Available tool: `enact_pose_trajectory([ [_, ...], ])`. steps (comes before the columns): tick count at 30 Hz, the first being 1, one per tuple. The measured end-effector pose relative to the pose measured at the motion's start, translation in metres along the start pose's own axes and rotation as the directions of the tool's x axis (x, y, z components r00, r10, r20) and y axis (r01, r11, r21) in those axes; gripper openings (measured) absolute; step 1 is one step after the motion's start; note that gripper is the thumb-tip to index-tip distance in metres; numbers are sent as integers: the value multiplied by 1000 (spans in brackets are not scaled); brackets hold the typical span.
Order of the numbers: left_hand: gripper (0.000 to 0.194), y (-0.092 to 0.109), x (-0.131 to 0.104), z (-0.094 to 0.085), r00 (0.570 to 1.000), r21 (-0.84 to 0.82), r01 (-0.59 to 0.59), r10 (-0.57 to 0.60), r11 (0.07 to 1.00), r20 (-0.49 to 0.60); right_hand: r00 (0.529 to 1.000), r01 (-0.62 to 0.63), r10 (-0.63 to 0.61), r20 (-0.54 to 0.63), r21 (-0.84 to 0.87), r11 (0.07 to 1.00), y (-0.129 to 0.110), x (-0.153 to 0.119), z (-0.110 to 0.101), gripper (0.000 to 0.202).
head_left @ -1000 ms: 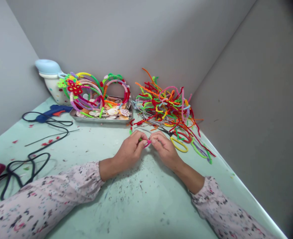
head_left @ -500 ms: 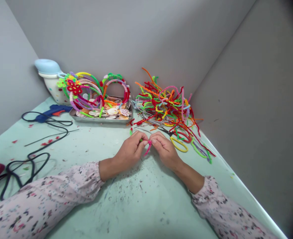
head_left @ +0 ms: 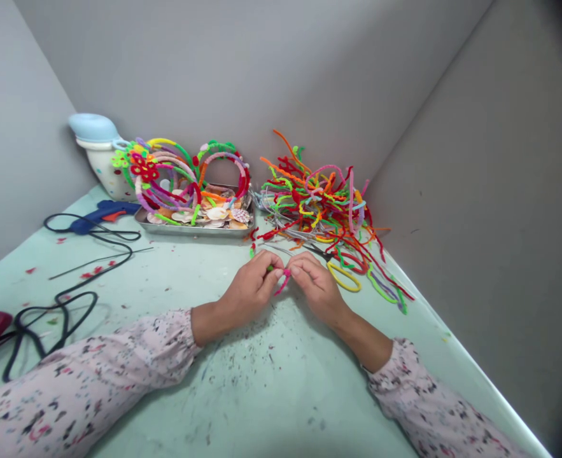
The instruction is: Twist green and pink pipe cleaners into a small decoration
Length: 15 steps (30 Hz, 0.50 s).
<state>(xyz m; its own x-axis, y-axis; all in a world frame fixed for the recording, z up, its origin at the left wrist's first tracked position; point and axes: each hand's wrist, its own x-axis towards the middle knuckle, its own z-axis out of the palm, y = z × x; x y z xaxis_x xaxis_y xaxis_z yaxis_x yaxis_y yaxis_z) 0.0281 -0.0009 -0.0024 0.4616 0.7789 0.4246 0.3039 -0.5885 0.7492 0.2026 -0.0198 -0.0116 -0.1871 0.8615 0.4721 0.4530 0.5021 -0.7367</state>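
Observation:
A pink pipe cleaner (head_left: 283, 284) runs between my two hands above the middle of the table, its loose end hanging down. My left hand (head_left: 252, 283) pinches it from the left, and a bit of green pipe cleaner (head_left: 270, 268) shows at those fingers. On the other side my right hand (head_left: 316, 285) is closed on the pink piece, thumb against fingers. Most of what lies inside the fingers is hidden. Just beyond my right hand rest scissors (head_left: 344, 277) with a yellow handle loop.
Tangled pipe cleaners (head_left: 316, 197) are heaped at the back right. A metal tray (head_left: 195, 232) holds shells and colourful pipe-cleaner hoops (head_left: 166, 162). Left of it are a white container with a blue lid (head_left: 94, 130), a blue glue gun (head_left: 97, 216) and a looping black cord (head_left: 65, 299).
The hanging pink end has swung slightly to the left. Both hands keep their pinch in nearly the same place, and the camera view has shifted very slightly.

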Motion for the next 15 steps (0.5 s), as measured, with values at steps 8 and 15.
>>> enact_pose_trajectory([
  [8,13,1,0,0,1000,-27,9,-9,1000,-7,999,1,0,-33,14,1000,-2,0,0,20],
  [15,12,-1,-1,0,990,-92,113,-120,989,-69,991,28,-32,-129,-33,999,3,1,-1,11],
])
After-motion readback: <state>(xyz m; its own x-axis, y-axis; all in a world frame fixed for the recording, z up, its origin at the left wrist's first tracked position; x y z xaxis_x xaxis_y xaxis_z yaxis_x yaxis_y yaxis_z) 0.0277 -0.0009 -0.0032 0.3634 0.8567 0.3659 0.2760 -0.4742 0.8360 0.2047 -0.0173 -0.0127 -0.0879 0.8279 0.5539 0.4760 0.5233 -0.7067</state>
